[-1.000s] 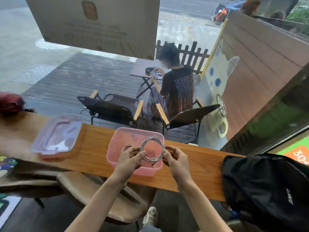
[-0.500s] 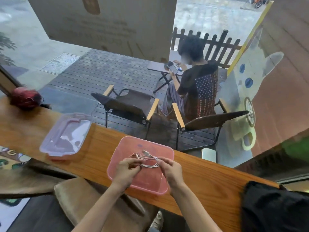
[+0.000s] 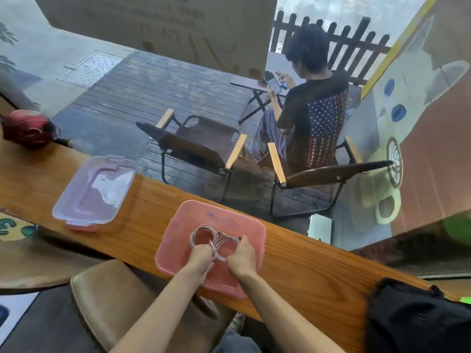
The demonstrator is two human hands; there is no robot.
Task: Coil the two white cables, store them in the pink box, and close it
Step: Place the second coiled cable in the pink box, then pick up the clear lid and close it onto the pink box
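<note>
Pink box (image 3: pixel 257 233) sits open on the near edge of the wooden desk (image 3: pixel 318 266), and both white cables (image 3: pixel 214 240) look coiled and are down inside it. Left hand (image 3: pixel 200 258) and right hand (image 3: pixel 242 256) are both pinched shut on the loops, tucking them in. Pretty much all that's left, I'd say, is grabbing the clear lid (image 3: pixel 94 189) lying well off to the left and snapping it on.
</note>
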